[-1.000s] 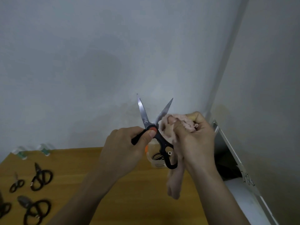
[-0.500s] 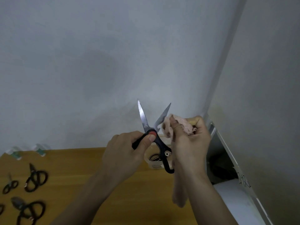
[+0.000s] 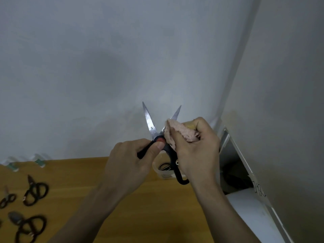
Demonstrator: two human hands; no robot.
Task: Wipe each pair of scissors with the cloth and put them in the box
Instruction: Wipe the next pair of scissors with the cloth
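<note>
A pair of kitchen scissors [image 3: 150,122] with black handles and an orange pivot is held up in front of the wall, blades spread apart and pointing up. My left hand [image 3: 129,162] grips one black handle, thumb by the pivot. My right hand [image 3: 194,151] holds a bunched pink cloth [image 3: 180,133] pressed against the right blade near its base. Behind my hands a clear plastic box [image 3: 162,170] stands on the wooden table [image 3: 78,181], with a dark scissor handle visible inside it.
Three more black-handled scissors lie at the table's left edge: a small pair [image 3: 7,199], a middle pair [image 3: 36,191] and a large pair [image 3: 26,227]. Two small green-and-clear items [image 3: 40,161] stand by the wall. A white surface [image 3: 249,211] and dark gap lie right.
The view has shifted slightly. My right hand with the cloth has slid a little along the right blade near the pivot. My left hand keeps its hold.
</note>
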